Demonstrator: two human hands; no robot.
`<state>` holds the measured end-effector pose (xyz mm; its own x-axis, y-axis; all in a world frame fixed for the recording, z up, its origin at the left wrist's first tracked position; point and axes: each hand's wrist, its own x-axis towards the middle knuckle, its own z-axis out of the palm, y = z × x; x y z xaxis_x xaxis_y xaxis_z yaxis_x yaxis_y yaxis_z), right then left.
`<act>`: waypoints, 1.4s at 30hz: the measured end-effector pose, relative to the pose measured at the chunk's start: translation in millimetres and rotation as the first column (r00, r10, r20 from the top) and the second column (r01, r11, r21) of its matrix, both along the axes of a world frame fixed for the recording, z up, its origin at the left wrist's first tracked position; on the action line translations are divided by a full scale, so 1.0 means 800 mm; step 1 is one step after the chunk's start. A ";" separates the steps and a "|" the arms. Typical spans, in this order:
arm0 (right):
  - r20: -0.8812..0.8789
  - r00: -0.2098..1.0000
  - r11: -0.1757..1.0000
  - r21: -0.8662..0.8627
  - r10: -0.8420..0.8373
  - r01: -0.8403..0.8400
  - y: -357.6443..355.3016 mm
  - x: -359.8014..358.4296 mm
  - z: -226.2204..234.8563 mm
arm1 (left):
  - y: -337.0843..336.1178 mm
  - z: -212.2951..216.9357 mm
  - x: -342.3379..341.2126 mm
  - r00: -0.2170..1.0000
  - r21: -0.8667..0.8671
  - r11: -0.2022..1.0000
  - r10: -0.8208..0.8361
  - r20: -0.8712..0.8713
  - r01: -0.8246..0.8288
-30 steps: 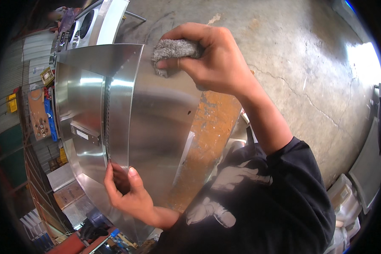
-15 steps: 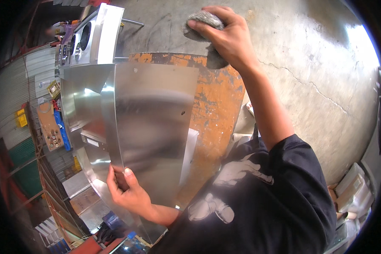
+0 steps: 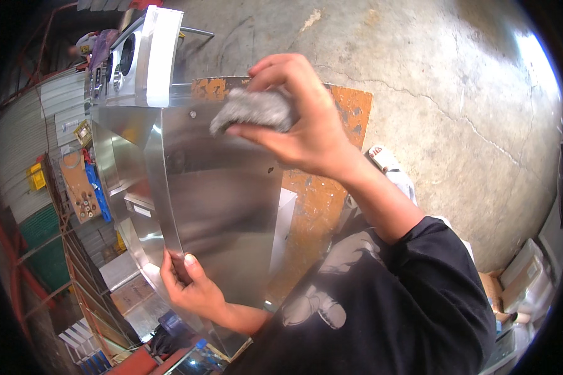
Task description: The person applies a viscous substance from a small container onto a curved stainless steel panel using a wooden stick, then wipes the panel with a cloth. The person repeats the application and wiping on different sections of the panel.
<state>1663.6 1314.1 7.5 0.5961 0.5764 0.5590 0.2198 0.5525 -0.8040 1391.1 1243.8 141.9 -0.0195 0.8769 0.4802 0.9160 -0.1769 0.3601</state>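
Cracked concrete floor [image 3: 456, 81] fills the right of frame. Bent steel sheet panel [image 3: 225, 206] at centre, long axis running top to bottom, over rusty orange plate [image 3: 313, 206]. Right hand [image 3: 306, 125] at upper centre, grip pinching grey scouring pad [image 3: 253, 111] against the panel's top. Left hand [image 3: 191, 287] at lower left, grip pressed on the panel's folded edge.

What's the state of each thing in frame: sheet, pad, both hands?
Bent metal sheet: upright, held, resting against the rusty orange table.
Grey scouring pad: pinched, pressed on the sheet's upper part.
Right hand: closed on the pad.
Left hand: gripping the sheet's lower fold.
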 end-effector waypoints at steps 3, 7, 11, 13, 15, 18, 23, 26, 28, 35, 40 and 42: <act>-0.028 0.998 0.997 0.057 0.051 -0.049 0.009 -0.024 0.021 | -0.001 0.000 0.004 1.000 -0.002 1.000 0.004 0.017 -0.004; -0.082 0.997 1.000 -0.010 0.007 -0.008 0.024 -0.045 0.041 | 0.001 0.000 0.008 1.000 0.004 1.000 0.005 0.026 -0.006; -0.125 0.992 0.999 -0.034 -0.012 0.008 0.032 -0.046 0.035 | 0.001 -0.003 0.002 0.999 0.010 1.000 -0.005 0.045 0.005; -0.142 0.989 0.993 -0.115 -0.038 0.022 0.040 -0.036 0.027 | 0.000 -0.003 -0.001 1.000 0.015 1.000 -0.008 -0.007 0.008; -0.017 0.975 0.955 -0.207 -0.220 0.212 0.071 -0.003 0.011 | 0.001 -0.001 -0.001 0.997 0.041 0.999 0.000 -0.073 0.003; -0.327 0.933 0.877 -0.479 -0.153 -0.024 0.109 0.076 -0.013 | 0.001 0.003 0.003 1.000 -0.007 1.000 -0.006 0.003 0.006; -0.452 0.883 0.888 -0.448 -0.130 -0.099 0.036 0.121 -0.100 | 0.004 0.011 0.015 0.991 0.112 0.993 -0.018 -0.131 0.032; -0.413 0.902 0.797 -0.584 -0.129 -0.153 -0.019 0.119 -0.165 | 0.001 0.014 0.018 0.989 0.097 0.995 0.005 -0.148 0.009; -0.233 0.960 0.657 -0.750 -0.154 -0.077 -0.031 0.090 -0.215 | 0.002 0.014 0.015 0.990 0.095 0.995 0.019 -0.138 -0.006; 0.376 0.893 0.582 -0.795 0.247 0.173 -0.070 -0.001 -0.318 | -0.002 0.014 0.017 0.984 0.093 0.996 0.017 -0.176 0.000; 0.468 0.813 0.665 -0.734 0.347 0.139 -0.066 -0.009 -0.338 | -0.001 0.011 0.015 0.989 0.091 0.996 0.025 -0.146 -0.012; 0.468 0.807 0.653 -0.744 0.360 0.141 -0.062 -0.012 -0.344 | 0.001 0.008 0.011 0.989 0.081 0.997 0.025 -0.145 -0.013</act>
<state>1654.2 1264.8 -267.5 0.2416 0.9633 0.1167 0.7162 -0.0959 -0.6913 1400.0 1244.7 148.3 0.0393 0.8360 0.5473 0.9611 -0.1815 0.2081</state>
